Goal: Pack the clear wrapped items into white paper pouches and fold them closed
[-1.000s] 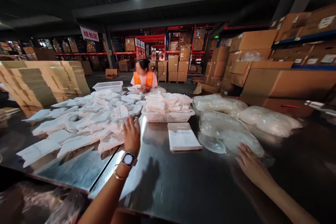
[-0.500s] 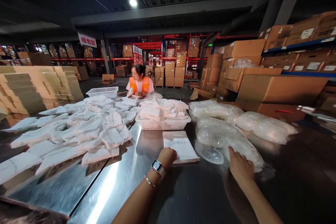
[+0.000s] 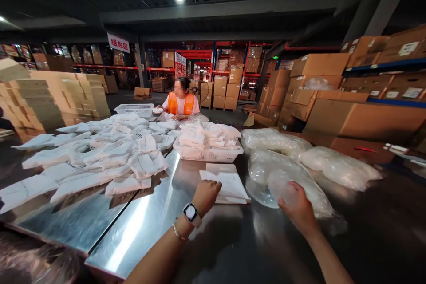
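White paper, flat and crisp, sits right under the left hand (image 3: 207, 195): that's the stack (image 3: 231, 181), soft-cornered, its layers a little skewed, lying on the surface (image 3: 143, 226). The left hand is palm-down, fingers bent and loosely curled at the stack's near edge; whether it grips a sheet, I can't tell. Smooth watch (image 3: 191, 212) on that wrist, thin bracelet (image 3: 179, 231) just behind it.

Over to the right hand (image 3: 296, 202): half open, thumb and fingers bowed around a milky, see-through disc (image 3: 282, 186), rounded at the rim, and it has that disc held at the fingertips. Just beyond that hand, bulging sacks (image 3: 296, 166) of clear plastic, glossy and wrinkled, their contents blurred by the film.

Ahead of the left hand, past the stack, a white lattice-sided basket (image 3: 209, 154) piled with crumpled white packets (image 3: 208, 132). Off to that hand's left, a broad drift of pouches (image 3: 106, 155), papery, creased, puffed in the middle, some with dark print, spread over brushed, shiny metal.
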`<state>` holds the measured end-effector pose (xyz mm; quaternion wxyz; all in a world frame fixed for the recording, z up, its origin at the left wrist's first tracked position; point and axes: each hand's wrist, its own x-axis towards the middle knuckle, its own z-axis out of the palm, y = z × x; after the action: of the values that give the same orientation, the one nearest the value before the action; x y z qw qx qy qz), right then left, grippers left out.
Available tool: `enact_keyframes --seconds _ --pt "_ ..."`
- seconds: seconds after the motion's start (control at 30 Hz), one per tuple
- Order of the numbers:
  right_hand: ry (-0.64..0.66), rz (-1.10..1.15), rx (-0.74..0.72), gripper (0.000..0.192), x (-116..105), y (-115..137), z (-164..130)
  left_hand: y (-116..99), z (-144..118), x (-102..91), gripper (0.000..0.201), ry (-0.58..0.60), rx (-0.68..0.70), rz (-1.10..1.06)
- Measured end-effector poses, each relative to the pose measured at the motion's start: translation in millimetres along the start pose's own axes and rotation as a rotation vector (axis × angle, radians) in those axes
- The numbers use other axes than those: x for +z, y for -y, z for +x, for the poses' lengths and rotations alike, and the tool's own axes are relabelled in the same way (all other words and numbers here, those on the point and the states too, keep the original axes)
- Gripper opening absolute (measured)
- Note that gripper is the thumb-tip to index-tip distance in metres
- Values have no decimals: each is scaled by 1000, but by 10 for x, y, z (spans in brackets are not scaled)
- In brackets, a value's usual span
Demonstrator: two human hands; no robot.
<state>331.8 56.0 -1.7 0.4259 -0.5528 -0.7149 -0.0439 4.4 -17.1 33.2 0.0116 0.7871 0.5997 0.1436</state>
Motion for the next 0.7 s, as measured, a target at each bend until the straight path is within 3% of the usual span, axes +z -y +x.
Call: enact_keyframes --seconds 0.1,0.17,0.23,0.3,0.4,0.5,0.6,0.7 --pt "220 -215 -181 41 125 93 -73 -115 -493 -98 26 33 -19 34" --pt "338 -323 -247 41 168 102 -77 -155 -849 -47 24 133 -58 36" --pt "347 -371 -232 39 167 67 -55 -143 -1144 83 23 244 -103 -8" --pt "330 -379 -185 33 137 0 -25 -87 -1344 244 24 259 -157 -52" --pt "371 -357 -161 25 98 -123 10 20 -1490 439 30 151 -226 -65" --pt "385 -340 -128 30 111 -224 22 89 -1545 520 27 152 -266 -40" --pt "387 -372 -102 28 153 -274 15 122 -1597 540 22 140 -222 -40" --pt "407 -401 -97 29 202 -274 4 145 -1657 566 21 29 -168 -74"
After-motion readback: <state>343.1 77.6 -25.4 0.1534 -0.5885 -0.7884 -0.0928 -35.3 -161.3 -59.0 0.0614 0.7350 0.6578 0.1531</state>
